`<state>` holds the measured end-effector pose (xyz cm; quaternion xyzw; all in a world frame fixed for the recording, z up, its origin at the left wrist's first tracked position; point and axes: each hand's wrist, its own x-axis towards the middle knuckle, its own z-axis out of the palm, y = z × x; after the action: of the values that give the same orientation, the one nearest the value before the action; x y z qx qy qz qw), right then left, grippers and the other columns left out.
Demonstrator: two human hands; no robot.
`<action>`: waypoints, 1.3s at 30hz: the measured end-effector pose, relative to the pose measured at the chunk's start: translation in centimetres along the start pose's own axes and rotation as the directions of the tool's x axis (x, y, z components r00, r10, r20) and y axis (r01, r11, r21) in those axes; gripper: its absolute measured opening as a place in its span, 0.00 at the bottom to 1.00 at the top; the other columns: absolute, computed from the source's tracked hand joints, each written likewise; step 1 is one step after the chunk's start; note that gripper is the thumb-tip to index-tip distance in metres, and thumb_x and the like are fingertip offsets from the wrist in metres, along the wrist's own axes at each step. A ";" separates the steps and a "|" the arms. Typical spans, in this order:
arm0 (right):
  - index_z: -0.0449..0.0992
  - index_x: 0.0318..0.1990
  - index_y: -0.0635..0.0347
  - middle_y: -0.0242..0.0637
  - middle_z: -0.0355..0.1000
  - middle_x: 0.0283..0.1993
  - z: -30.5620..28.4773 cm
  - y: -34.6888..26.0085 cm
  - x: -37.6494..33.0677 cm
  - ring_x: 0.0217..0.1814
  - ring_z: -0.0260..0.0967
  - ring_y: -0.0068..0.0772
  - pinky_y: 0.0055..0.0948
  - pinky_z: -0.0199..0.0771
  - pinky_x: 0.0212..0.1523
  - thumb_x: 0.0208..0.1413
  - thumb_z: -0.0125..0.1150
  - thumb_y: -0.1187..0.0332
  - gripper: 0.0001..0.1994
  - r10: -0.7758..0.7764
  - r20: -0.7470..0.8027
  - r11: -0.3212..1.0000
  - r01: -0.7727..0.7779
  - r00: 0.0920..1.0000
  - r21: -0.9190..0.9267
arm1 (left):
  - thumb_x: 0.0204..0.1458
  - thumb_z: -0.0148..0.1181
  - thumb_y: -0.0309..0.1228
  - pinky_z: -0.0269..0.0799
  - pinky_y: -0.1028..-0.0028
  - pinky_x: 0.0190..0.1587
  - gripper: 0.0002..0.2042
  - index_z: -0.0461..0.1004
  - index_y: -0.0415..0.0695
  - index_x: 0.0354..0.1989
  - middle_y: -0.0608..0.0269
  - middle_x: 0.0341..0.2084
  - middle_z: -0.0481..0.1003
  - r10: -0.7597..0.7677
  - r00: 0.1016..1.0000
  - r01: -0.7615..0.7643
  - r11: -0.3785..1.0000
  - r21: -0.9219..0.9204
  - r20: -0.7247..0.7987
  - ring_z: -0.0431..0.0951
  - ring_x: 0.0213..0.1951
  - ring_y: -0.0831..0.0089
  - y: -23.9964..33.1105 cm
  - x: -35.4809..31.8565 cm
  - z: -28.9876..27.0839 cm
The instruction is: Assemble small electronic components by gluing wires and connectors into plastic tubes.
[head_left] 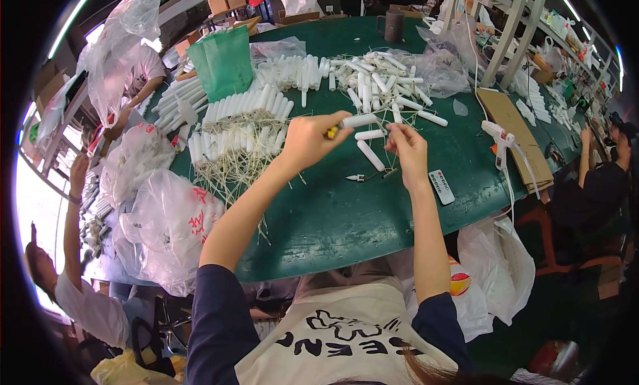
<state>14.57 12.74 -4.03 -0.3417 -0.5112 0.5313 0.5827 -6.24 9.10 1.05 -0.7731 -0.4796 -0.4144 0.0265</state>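
Green and crowded, the counter [346, 218] carries heaps of white tubes [239, 138] toward its far edge. Left hand [306, 142] pinches a white tube [358, 120], right hand [406, 148] pinches its thin wire [389, 165]; steady both, I judge. Small snips [356, 178] lie beneath, a glue gun [499, 142] at the right edge.

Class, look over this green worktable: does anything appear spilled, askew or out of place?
Yes. The white tubes at the far side lie scattered at all angles, while others sit in neat rows. One tube lies alone near the right hand.
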 end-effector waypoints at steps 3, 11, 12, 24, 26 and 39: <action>0.75 0.41 0.67 0.27 0.68 0.24 -0.3 0.0 0.4 0.24 0.61 0.14 0.16 0.61 0.27 0.59 0.54 0.68 0.10 0.004 -0.019 0.992 -0.002 1.000 0.125 | 0.43 0.66 0.34 0.64 0.70 0.19 0.14 0.76 0.51 0.41 0.67 0.14 0.70 0.347 0.938 -0.342 0.922 0.184 0.005 0.71 0.17 0.68 -0.3 -0.4 0.5; 0.75 0.38 0.68 0.26 0.65 0.22 -0.1 -0.8 0.3 0.20 0.59 0.14 0.16 0.58 0.22 0.58 0.55 0.70 0.09 -0.028 -0.054 0.999 0.025 0.998 -0.044 | 0.44 0.65 0.33 0.63 0.71 0.18 0.14 0.76 0.50 0.41 0.68 0.13 0.68 0.419 0.908 -0.403 0.865 0.299 0.011 0.69 0.14 0.71 0.3 -0.9 2.5; 0.76 0.39 0.66 0.25 0.63 0.22 -0.4 -1.0 0.4 0.21 0.58 0.15 0.17 0.57 0.23 0.58 0.54 0.68 0.09 0.045 -0.087 0.997 -0.051 0.995 -0.066 | 0.45 0.64 0.34 0.63 0.71 0.18 0.13 0.76 0.49 0.41 0.67 0.12 0.69 0.351 0.936 -0.329 0.901 0.283 -0.030 0.69 0.14 0.70 0.3 -0.9 2.6; 0.80 0.38 0.62 0.29 0.69 0.19 -0.3 -0.3 -0.9 0.20 0.57 0.14 0.20 0.55 0.21 0.55 0.57 0.70 0.08 -0.143 0.218 0.875 0.226 0.965 -0.428 | 0.55 0.57 0.44 0.44 0.79 0.19 0.17 0.77 0.40 0.32 0.78 0.13 0.58 -0.662 0.709 0.628 0.433 -0.646 0.245 0.50 0.17 0.87 0.2 1.0 1.7; 0.79 0.38 0.62 0.31 0.69 0.19 0.0 -0.3 -1.0 0.20 0.59 0.15 0.20 0.57 0.22 0.55 0.57 0.69 0.08 -0.170 0.204 0.846 0.249 0.964 -0.472 | 0.55 0.57 0.44 0.44 0.80 0.19 0.15 0.75 0.42 0.29 0.78 0.13 0.56 -0.652 0.677 0.649 0.311 -0.694 0.341 0.49 0.16 0.87 -0.1 0.8 1.4; 0.75 0.42 0.59 0.33 0.72 0.38 0.7 -2.7 -1.1 0.40 0.67 0.27 0.25 0.67 0.36 0.50 0.61 0.74 0.11 -0.552 0.066 0.664 0.486 0.831 -0.569 | 0.57 0.56 0.40 0.44 0.82 0.22 0.16 0.75 0.42 0.46 0.80 0.16 0.58 -0.447 0.877 0.466 0.699 -0.543 0.176 0.51 0.21 0.89 1.1 0.4 1.7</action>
<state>14.75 11.06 -1.60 -0.3669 -0.6868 0.1477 0.6098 -4.26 9.51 0.56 -0.6080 -0.5100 -0.5197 -0.3165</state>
